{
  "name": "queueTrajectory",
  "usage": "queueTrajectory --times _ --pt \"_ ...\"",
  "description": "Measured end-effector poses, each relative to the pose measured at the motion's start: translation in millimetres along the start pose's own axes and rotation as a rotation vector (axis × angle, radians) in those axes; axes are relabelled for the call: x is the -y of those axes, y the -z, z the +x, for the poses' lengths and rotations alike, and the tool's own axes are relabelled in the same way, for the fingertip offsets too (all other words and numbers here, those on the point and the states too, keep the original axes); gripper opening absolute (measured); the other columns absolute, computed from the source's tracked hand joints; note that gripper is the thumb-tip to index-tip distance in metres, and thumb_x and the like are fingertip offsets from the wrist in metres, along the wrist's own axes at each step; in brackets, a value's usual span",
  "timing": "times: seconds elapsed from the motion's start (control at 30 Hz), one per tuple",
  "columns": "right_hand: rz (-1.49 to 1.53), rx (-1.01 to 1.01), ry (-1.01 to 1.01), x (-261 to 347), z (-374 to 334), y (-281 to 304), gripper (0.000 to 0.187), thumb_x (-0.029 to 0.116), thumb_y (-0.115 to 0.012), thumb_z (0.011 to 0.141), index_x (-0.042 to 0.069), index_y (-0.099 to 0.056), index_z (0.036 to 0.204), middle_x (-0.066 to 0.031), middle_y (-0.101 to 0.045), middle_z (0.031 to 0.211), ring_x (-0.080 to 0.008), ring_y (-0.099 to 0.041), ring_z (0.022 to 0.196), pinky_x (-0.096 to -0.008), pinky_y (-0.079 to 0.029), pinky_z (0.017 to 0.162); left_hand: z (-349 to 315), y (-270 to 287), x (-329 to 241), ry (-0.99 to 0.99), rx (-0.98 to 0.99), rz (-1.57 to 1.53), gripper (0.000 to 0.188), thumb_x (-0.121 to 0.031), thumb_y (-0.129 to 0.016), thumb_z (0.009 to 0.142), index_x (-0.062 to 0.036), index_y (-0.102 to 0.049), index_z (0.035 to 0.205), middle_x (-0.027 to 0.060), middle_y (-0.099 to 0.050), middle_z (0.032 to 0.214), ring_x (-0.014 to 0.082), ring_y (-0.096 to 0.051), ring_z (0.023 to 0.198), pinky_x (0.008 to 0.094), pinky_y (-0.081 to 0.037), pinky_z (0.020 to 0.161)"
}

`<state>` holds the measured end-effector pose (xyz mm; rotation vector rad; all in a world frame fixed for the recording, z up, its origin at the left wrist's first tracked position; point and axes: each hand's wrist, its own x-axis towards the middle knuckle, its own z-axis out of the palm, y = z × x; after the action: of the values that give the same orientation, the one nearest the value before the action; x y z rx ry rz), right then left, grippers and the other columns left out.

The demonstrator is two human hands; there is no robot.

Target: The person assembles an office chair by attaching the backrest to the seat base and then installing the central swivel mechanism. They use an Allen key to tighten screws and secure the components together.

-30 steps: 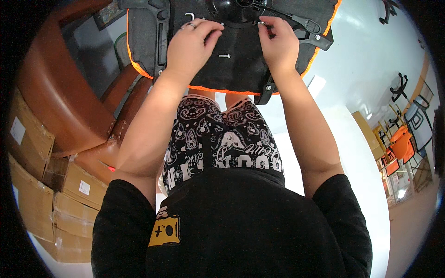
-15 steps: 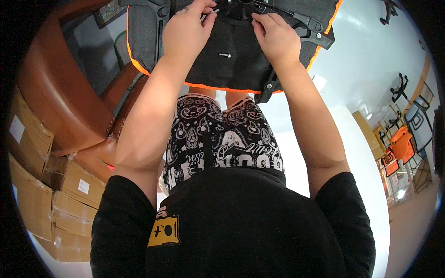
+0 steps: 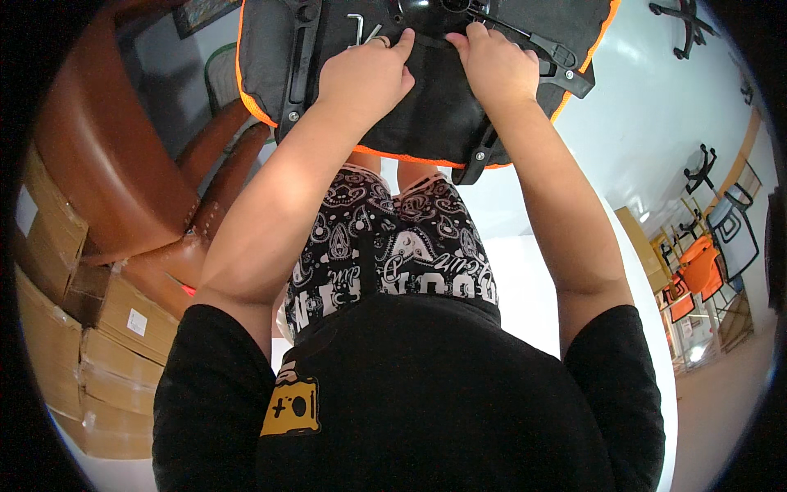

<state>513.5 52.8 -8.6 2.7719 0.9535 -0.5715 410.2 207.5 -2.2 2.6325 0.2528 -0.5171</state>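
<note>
A black upturned chair seat (image 3: pixel 438 131) with orange edging lies across my knees. On it sits a shiny black metal base plate (image 3: pixel 428 15), cut off by the top edge. My left hand (image 3: pixel 366 78) rests left of the plate, index finger stretched to its near edge, thumb apart; its other fingers are partly hidden. Beside that hand lies an L-shaped hex key (image 3: pixel 357 26), and a small silver metal piece (image 3: pixel 375 34) shows at the knuckles. My right hand (image 3: pixel 502 67) is at the plate's right side, thumb and index finger apart, close to the black lever (image 3: pixel 551 49).
Black armrest brackets (image 3: pixel 300 70) are attached at the seat's sides. A brown leather armchair (image 3: pixel 123 164) and stacked cardboard boxes (image 3: pixel 123 369) stand on the left. Chair frames (image 3: pixel 734 221), an orange seat (image 3: pixel 701 264) and a black chair base (image 3: pixel 684 25) are on the right.
My left hand has moved right and down, uncovering the hex key. The silver bolt on the seat fabric is no longer visible. The seat has shifted slightly right in view.
</note>
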Motion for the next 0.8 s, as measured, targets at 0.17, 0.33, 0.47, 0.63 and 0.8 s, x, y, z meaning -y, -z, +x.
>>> queueTrajectory --times 0.17,0.33,0.47,0.63,0.8 --pt "-0.096 0.015 0.044 5 -5 14 0.033 0.041 -0.046 0.096 0.013 -0.061 0.098 -0.0098 -0.069 0.089 -0.0309 -0.069 0.082 -0.0543 -0.046 0.081 -1 2 -3 0.05 0.059 -0.005 0.048 -0.024 -0.057 0.083 -0.0219 -0.055 0.131 0.0104 -0.065 0.095 0.0299 -0.067 0.08 0.0418 -0.056 0.067" --pt "-0.133 0.264 -0.003 5 1 29 0.04 0.043 -0.04 0.097 0.01 -0.063 0.097 -0.0142 -0.07 0.089 -0.0331 -0.068 0.087 -0.0514 -0.049 0.081 1 12 -9 0.113 0.168 -0.063 0.052 -0.026 -0.06 0.083 -0.0246 -0.052 0.134 0.0118 -0.065 0.098 0.029 -0.068 0.084 0.0421 -0.056 0.068" --pt "-0.125 0.386 -0.145 10 8 42 0.044 0.046 -0.038 0.097 0.01 -0.063 0.103 -0.0169 -0.069 0.098 -0.0364 -0.068 0.09 -0.053 -0.05 0.079 -2 15 -8 0.12 0.092 -0.15 0.03 -0.029 -0.046 0.095 -0.0138 -0.063 0.114 0.0123 -0.068 0.093 0.0293 -0.068 0.086 0.041 -0.055 0.068" --pt "-0.176 0.259 -0.043 6 0 40 0.039 0.046 -0.041 0.095 0.01 -0.056 0.102 -0.0167 -0.069 0.094 -0.0369 -0.068 0.089 -0.0509 -0.051 0.076 -3 19 -11 0.141 0.098 -0.308 0.048 -0.032 -0.032 0.102 -0.0048 -0.071 0.091 0.0123 -0.07 0.09 0.0292 -0.068 0.085 0.0423 -0.054 0.07" --pt "-0.032 0.418 -0.196 -4 7 41 0.041 0.045 -0.04 0.097 0.007 -0.056 0.097 -0.0194 -0.066 0.098 -0.0431 -0.064 0.088 -0.0536 -0.048 0.076 -3 19 -15 0.092 0.107 -0.271 0.032 -0.024 -0.041 0.099 -0.0068 -0.066 0.111 0.0097 -0.069 0.098 0.0261 -0.068 0.089 0.0408 -0.054 0.069"
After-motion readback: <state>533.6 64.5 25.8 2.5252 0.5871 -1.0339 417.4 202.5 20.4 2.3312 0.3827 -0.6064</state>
